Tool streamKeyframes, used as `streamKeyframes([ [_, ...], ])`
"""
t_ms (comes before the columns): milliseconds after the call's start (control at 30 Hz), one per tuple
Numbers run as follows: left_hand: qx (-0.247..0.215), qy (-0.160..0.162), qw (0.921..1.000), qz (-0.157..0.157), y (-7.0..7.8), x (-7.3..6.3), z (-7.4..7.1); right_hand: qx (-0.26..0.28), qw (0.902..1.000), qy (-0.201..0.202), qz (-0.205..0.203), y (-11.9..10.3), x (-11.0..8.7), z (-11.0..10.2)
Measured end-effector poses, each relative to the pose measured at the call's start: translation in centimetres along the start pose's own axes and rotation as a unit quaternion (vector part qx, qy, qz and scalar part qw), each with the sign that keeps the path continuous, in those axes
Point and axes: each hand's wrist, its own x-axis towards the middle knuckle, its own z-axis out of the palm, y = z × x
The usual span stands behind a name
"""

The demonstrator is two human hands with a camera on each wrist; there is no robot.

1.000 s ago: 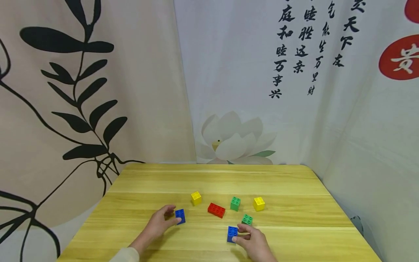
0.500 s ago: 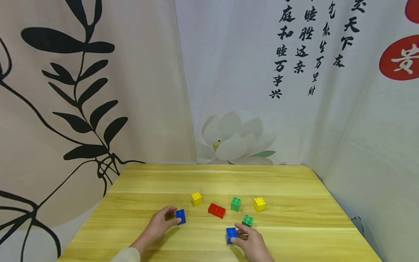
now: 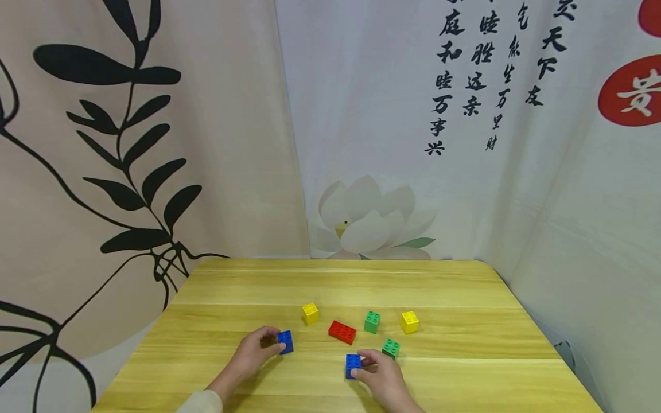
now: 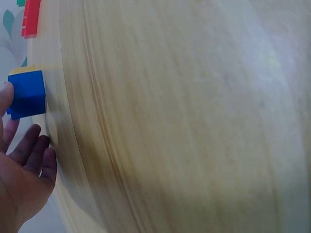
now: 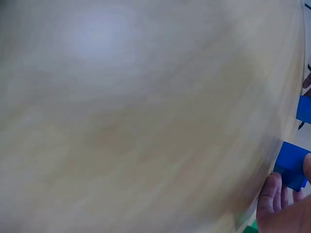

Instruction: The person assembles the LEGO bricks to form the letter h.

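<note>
In the head view my left hand (image 3: 254, 351) pinches a blue building brick (image 3: 286, 341) between thumb and fingers. The left wrist view has this blue brick (image 4: 29, 94) at the left edge, the other fingers curving loosely below it. To the right, my right hand (image 3: 386, 377) holds a second blue brick (image 3: 353, 366) by its side, studs up. That brick (image 5: 290, 164) also appears at the right edge of the right wrist view. Just beyond the right hand lies a green brick (image 3: 391, 348). Between the hands, farther back, is a longer red brick (image 3: 342, 332).
Behind them on the wooden table (image 3: 248, 287) sit a yellow brick (image 3: 310, 313), another green brick (image 3: 372, 322) and another yellow brick (image 3: 409, 322). A printed curtain (image 3: 232, 143) hangs behind the table's far edge.
My right hand has moved left with its blue brick, closer to the left hand. The left hand and its brick have stayed almost still, and the loose bricks have not moved.
</note>
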Motion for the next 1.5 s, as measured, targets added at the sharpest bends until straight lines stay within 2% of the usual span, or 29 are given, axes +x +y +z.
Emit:
streamKeyframes([
  [300,-0.005,-0.013,0.9999,0.004,-0.1,0.1,0.0,-0.007,0.9991,0.024,-0.034,-0.5,0.7,1.6],
  [633,-0.009,-0.012,0.9999,0.001,0.8,0.7,0.0,-0.014,0.9985,0.011,-0.051,-1.0,1.6,2.7],
  [833,-0.016,-0.011,0.9996,0.019,2.2,1.1,0.3,-0.029,0.9984,0.007,-0.049,-1.5,2.2,3.3],
  [1000,-0.042,-0.017,0.9984,0.035,3.7,1.4,0.9,-0.033,0.9969,0.009,-0.070,-1.7,2.7,3.7],
  [1133,-0.049,-0.023,0.9974,0.047,4.5,1.5,1.2,-0.034,0.9968,0.007,-0.072,-1.8,2.9,3.9],
  [1500,-0.071,-0.067,0.9915,0.086,5.2,1.8,2.0,-0.036,0.9964,0.005,-0.076,-1.9,3.4,4.3],
])
